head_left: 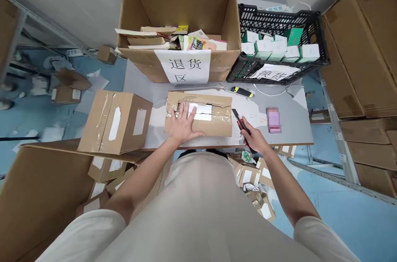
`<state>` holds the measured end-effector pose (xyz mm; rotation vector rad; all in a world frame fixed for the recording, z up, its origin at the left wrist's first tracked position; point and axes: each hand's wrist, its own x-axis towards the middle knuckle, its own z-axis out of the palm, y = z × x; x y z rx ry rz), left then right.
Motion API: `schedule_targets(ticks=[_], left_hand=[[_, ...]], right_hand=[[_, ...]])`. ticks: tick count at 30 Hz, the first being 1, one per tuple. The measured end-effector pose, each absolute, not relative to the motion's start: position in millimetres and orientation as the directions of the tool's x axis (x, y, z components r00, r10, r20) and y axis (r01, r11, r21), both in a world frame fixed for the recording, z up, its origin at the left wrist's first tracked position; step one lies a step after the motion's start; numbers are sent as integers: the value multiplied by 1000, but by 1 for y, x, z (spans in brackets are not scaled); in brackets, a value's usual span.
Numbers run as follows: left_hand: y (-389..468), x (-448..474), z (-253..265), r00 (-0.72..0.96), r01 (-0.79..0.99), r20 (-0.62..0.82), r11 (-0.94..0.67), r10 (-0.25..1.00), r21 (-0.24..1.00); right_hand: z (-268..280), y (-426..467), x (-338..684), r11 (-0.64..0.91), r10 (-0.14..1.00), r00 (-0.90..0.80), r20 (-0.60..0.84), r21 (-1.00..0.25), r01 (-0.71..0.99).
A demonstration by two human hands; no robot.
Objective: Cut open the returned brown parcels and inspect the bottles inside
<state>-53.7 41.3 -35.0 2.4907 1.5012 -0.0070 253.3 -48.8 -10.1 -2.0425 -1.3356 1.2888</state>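
A taped cardboard box (221, 127) with a white label lies on the table in front of me, its top torn along the upper edge. My left hand (182, 125) rests flat on the box's left part, fingers spread. Just off its right end, my right hand (254, 138) grips a black and red utility knife (239, 122), its blade pointing up and left towards the box. Beyond the box lies a second, yellow and black cutter (242, 91).
A big open carton (145, 63) of books and a black crate (279, 22) of small white-green boxes stand at the back. Another closed box (130, 129) sits left, and a pink pack (273, 120) right. Boxes (248, 175) litter the floor below; stacked cartons (350, 55) stand at right.
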Motion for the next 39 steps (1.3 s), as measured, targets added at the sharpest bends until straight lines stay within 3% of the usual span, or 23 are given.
schedule_targets(ticks=[9, 14, 19, 39], left_hand=[[39, -52, -35, 452, 889, -179, -426, 874, 166], [40, -51, -34, 510, 858, -195, -480, 838, 184], [41, -50, -36, 478, 877, -220, -444, 851, 185], [38, -49, -34, 423, 905, -283, -388, 861, 175]], right_hand=[[9, -53, 250, -433, 867, 106, -486, -632, 643], [16, -50, 236, -288, 887, 81, -455, -406, 867], [26, -47, 229, -213, 887, 83, -455, -241, 947], [47, -83, 221, -160, 866, 29, -498, -224, 961]])
